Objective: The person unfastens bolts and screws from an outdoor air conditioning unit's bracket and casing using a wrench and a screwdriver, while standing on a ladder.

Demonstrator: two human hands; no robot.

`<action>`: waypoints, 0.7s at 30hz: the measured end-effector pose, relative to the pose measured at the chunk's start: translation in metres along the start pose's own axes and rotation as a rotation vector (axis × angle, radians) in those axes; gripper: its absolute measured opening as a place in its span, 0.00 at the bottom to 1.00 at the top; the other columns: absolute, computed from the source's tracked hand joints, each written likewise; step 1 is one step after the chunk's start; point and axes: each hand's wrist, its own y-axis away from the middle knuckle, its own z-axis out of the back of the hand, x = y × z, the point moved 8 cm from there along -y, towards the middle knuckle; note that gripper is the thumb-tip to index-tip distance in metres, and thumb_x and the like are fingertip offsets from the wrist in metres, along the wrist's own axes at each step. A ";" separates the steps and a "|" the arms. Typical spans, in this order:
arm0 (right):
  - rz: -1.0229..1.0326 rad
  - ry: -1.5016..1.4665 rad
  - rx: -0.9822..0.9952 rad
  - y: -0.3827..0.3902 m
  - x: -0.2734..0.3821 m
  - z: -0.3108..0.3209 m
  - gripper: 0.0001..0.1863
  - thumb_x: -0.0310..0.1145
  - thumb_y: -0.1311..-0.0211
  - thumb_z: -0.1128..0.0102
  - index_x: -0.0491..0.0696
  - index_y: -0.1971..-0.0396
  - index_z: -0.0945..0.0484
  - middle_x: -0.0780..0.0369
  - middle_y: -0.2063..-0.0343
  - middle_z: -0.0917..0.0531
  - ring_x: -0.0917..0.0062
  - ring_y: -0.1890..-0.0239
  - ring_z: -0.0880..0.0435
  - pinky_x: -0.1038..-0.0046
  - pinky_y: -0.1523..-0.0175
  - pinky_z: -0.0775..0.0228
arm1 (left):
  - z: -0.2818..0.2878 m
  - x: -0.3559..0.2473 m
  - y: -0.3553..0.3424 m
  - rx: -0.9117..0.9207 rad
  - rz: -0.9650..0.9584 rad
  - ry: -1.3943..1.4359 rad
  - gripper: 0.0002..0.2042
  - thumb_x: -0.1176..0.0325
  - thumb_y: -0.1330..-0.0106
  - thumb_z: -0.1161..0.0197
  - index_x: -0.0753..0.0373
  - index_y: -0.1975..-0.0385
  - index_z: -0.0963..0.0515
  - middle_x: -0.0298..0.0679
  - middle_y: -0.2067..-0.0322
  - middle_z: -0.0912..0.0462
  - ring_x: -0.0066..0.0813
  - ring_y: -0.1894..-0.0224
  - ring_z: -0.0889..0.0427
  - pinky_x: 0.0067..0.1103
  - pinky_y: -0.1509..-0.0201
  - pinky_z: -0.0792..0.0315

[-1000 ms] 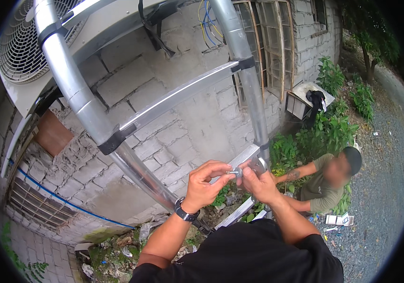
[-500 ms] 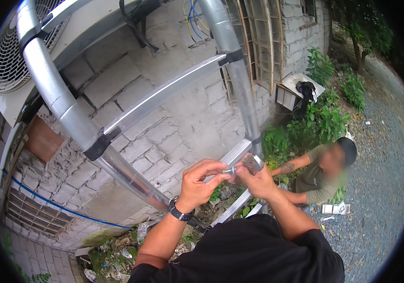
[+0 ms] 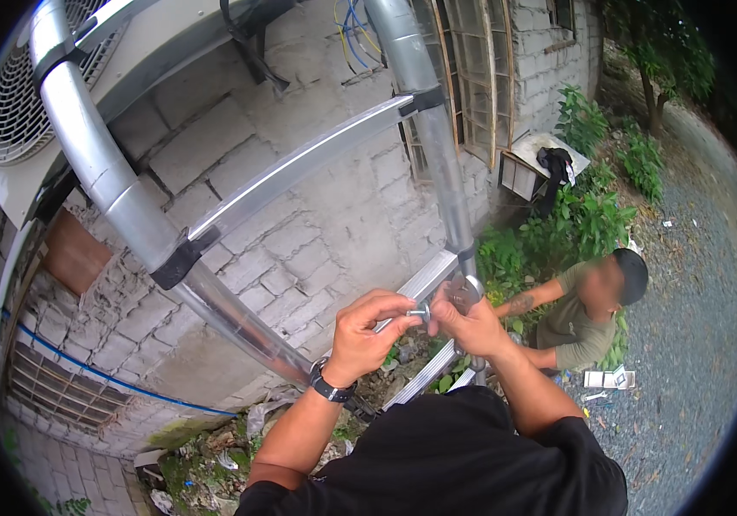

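My left hand (image 3: 366, 331) pinches a small silver bolt (image 3: 420, 313) between thumb and fingertips; a wider round end, perhaps a washer or nut, faces my right hand. My right hand (image 3: 471, 327) is closed around a shiny metal wrench (image 3: 466, 293), whose rounded head sticks up beyond the fingers. Most of the wrench is hidden by the palm. The right thumb and a fingertip come close to the bolt's end, and I cannot tell if they touch it. Both hands are in front of an aluminium ladder (image 3: 299, 168), above its lower rungs.
A co-worker (image 3: 592, 310) below right reaches toward the ladder. The outdoor air-conditioner unit (image 3: 20, 112) is at upper left against the block wall (image 3: 317, 215). A box (image 3: 519, 176) with black cloth stands by plants; an open case (image 3: 609, 379) lies on gravel.
The wrench head has turned slightly in my right hand. My right fingers have drawn back a little from the bolt, exposing more of its end. The co-worker's head has shifted slightly.
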 end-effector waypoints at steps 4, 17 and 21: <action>-0.191 -0.288 -0.098 0.006 -0.014 -0.006 0.13 0.33 0.31 0.33 0.44 0.55 0.25 0.66 0.68 0.20 0.91 0.71 0.26 0.85 0.69 0.36 | -0.007 0.001 0.002 -0.029 0.009 -0.004 0.13 0.83 0.38 0.31 0.69 0.54 0.18 0.42 0.57 0.17 0.30 0.53 0.13 0.24 0.48 0.16; 0.000 -0.062 -0.213 0.011 0.003 0.003 0.17 0.40 0.31 0.34 0.45 0.52 0.27 0.69 0.74 0.23 0.91 0.82 0.35 0.84 0.79 0.46 | -0.015 0.006 0.006 -0.024 0.075 -0.035 0.13 0.86 0.38 0.32 0.70 0.54 0.20 0.42 0.55 0.20 0.29 0.53 0.15 0.24 0.45 0.17; -0.033 -0.004 -0.129 0.015 -0.007 0.007 0.15 0.38 0.30 0.36 0.45 0.53 0.27 0.69 0.75 0.23 0.91 0.82 0.35 0.84 0.79 0.46 | -0.016 0.011 0.011 -0.039 0.108 0.035 0.13 0.85 0.39 0.31 0.69 0.54 0.19 0.41 0.57 0.19 0.29 0.53 0.15 0.24 0.46 0.17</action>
